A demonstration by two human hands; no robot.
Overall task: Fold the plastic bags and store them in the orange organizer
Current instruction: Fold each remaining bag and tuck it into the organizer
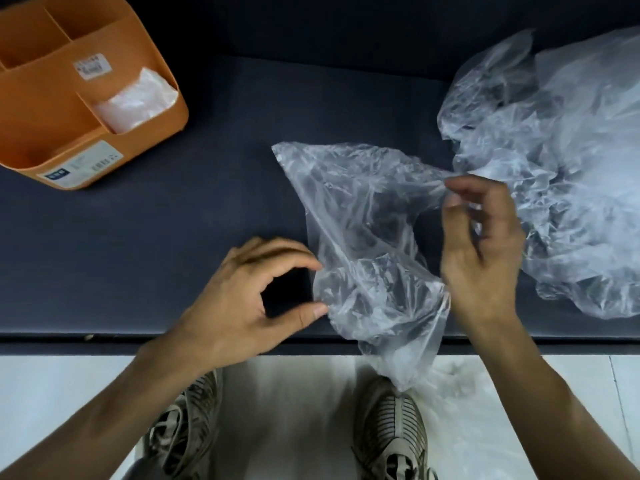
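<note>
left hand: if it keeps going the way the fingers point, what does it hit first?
The left hand points rightward, and its thumb and forefinger already pinch the edge of the clear plastic bag, so the bag comes first. Beyond it sits the right hand; depth between them is unclear.

A crumpled clear plastic bag (pixel 363 237) is lying unfolded at the worktop's near edge; the orange organizer (pixel 52 133) is sitting far left, holding one folded bag (pixel 136 98).
</note>
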